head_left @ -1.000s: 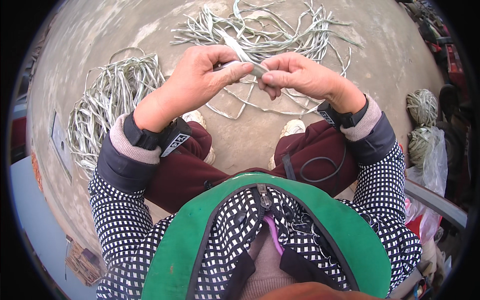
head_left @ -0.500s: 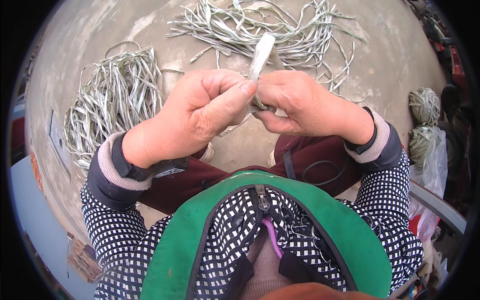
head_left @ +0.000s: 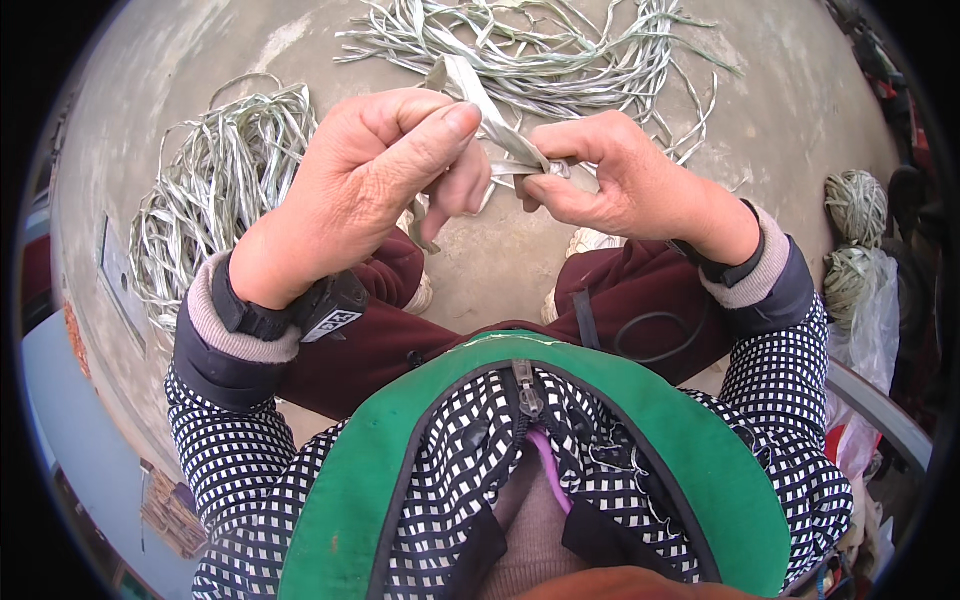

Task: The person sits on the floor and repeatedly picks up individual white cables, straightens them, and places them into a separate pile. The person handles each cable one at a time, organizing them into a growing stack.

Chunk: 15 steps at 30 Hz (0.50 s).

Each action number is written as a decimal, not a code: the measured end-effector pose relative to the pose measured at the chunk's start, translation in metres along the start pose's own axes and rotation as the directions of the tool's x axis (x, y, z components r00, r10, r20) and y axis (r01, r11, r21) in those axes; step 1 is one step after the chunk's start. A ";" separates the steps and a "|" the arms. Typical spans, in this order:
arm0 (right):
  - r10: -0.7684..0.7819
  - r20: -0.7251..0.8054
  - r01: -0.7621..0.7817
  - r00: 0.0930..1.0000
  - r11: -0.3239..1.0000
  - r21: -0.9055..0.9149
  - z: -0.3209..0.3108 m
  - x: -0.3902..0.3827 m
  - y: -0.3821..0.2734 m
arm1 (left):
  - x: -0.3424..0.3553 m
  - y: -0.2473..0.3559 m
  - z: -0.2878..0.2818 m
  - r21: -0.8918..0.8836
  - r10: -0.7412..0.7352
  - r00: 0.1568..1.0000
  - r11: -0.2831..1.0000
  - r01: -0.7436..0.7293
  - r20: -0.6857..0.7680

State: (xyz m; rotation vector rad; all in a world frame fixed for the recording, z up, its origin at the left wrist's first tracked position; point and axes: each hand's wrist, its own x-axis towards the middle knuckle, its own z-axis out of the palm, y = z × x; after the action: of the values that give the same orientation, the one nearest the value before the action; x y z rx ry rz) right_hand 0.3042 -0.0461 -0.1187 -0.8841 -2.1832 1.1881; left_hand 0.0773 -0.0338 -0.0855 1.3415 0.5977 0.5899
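Observation:
In the head view my left hand (head_left: 375, 175) is closed on a flat, pale silvery-green plastic strip (head_left: 498, 128), which loops up above the fingers and dangles beneath them; some fingertips are blurred. My right hand (head_left: 620, 185), just to the right, pinches the same strip at a small folded or knotted bit (head_left: 555, 169) between thumb and fingers. Behind both hands a loose spread of similar strips (head_left: 580, 85) lies on the concrete floor.
A heaped bundle of strips (head_left: 205, 210) lies at the left. Two wound balls of strip (head_left: 855, 210) sit at the right, the lower inside a clear plastic bag (head_left: 860, 350). My bent legs (head_left: 640, 310) are below my hands, near a metal rail (head_left: 880, 405).
My hands dropped toward me with the strip, then rose again. My left hand is now higher and left of the right, and the strip's upper part has folded over into a slanting band.

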 end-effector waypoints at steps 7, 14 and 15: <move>-0.203 -0.090 0.161 0.975 0.926 -0.342 -0.001 -0.009 0.012 | 0.013 -0.026 0.005 0.206 -0.191 0.972 0.954 0.217 -0.138; -0.322 -0.178 0.281 0.930 0.934 -0.222 0.006 0.001 0.005 | 0.020 -0.015 0.019 -0.323 0.231 0.971 0.915 -0.241 -0.069; -0.371 -0.175 0.323 0.912 0.913 -0.251 0.007 0.001 0.003 | 0.019 -0.012 0.022 -0.407 0.260 0.965 0.878 -0.250 -0.031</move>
State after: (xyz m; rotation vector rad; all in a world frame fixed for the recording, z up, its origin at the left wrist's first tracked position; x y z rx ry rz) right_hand 0.2997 -0.0477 -0.1242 -0.6345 -2.1952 0.6570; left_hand 0.1066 -0.0374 -0.0952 1.0313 0.2533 0.8618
